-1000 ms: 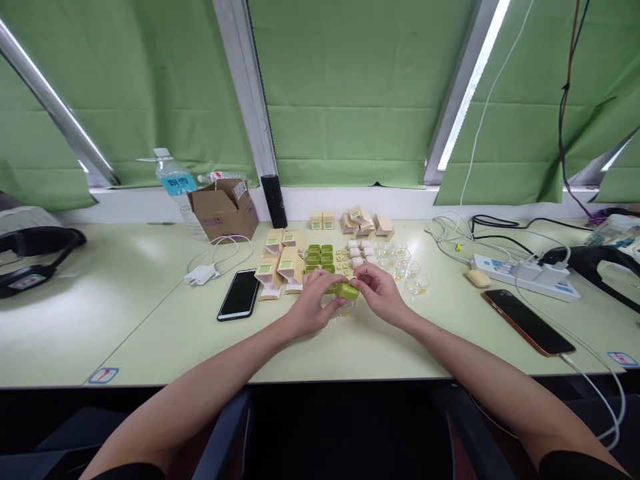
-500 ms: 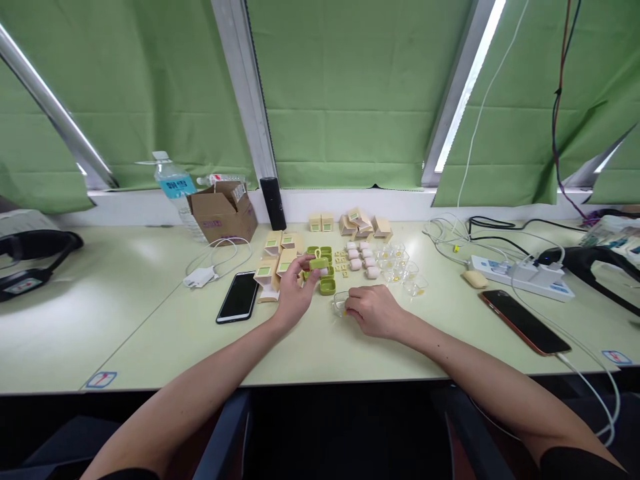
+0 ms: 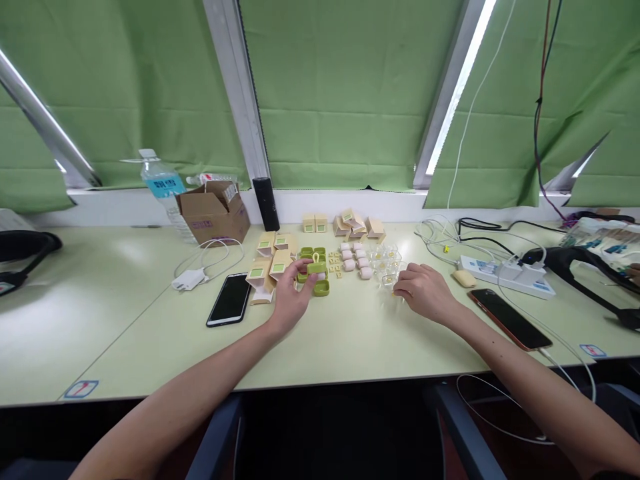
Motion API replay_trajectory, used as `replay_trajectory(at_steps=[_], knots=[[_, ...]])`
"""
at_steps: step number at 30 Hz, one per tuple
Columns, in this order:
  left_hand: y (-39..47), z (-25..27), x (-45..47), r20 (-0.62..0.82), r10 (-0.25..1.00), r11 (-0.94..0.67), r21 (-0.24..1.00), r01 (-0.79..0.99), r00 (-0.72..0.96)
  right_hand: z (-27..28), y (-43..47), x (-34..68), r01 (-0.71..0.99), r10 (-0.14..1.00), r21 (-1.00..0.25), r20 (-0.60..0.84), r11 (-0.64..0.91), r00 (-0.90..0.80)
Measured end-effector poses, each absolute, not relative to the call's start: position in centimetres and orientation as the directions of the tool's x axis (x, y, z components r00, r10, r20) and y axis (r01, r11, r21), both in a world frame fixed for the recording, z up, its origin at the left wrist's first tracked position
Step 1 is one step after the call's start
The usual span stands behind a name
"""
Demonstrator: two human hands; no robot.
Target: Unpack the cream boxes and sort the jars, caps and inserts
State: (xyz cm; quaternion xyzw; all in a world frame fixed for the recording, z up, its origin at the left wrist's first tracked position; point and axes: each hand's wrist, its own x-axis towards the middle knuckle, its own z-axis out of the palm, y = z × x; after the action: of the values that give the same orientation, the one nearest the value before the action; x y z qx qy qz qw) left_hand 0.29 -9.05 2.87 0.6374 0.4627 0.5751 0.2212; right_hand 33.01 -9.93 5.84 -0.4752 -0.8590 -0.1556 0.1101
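Between the thumb and fingers of my left hand is a small green case with a pale loop on top. It is held just above several open green trays. My right hand is on the right, its fingertips pinched at a clear plastic case at the near edge of a group of similar clear cases. The fingers partly hide that case. Between the hands lie several pale pink rounded pieces and rows of tiny yellow pieces.
Folded cream boxes stand left of the trays, with more cream boxes behind. A black phone lies at left, another phone at right by a power strip. A cardboard box and black cylinder stand at the back.
My right hand has moved right with the clear plastic case, from the front middle of the table to the clear group. My left hand still holds the green case. The view has shifted slightly.
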Motion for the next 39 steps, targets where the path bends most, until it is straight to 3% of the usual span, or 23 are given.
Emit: replay_trajectory(at_steps=[12,20,30,34,39], knots=[[-9.3,2.9,0.4,0.532,0.844,-0.478,0.807,0.346,-0.074,7.6,-10.6,31.5,0.858,0.783,0.220,0.351,0.465,-0.514],[-9.3,2.9,0.5,0.532,0.843,-0.478,0.808,0.344,-0.078,7.0,-10.1,30.6,0.847,0.851,0.309,0.169,0.433,-0.497],[-9.5,3.2,0.5,0.511,0.857,-0.465,0.823,0.327,-0.067,6.9,-10.3,31.4,0.861,0.839,0.279,0.236,0.425,-0.491],[-9.3,2.8,0.6,0.513,0.857,-0.477,0.824,0.304,-0.047,7.5,-10.6,30.2,0.855,0.734,0.217,0.441,0.471,-0.516],[-8.7,2.1,0.6,0.449,0.892,-0.430,0.874,0.226,-0.040,7.0,-10.3,24.9,0.708,0.412,0.195,0.697,0.678,-0.587]])
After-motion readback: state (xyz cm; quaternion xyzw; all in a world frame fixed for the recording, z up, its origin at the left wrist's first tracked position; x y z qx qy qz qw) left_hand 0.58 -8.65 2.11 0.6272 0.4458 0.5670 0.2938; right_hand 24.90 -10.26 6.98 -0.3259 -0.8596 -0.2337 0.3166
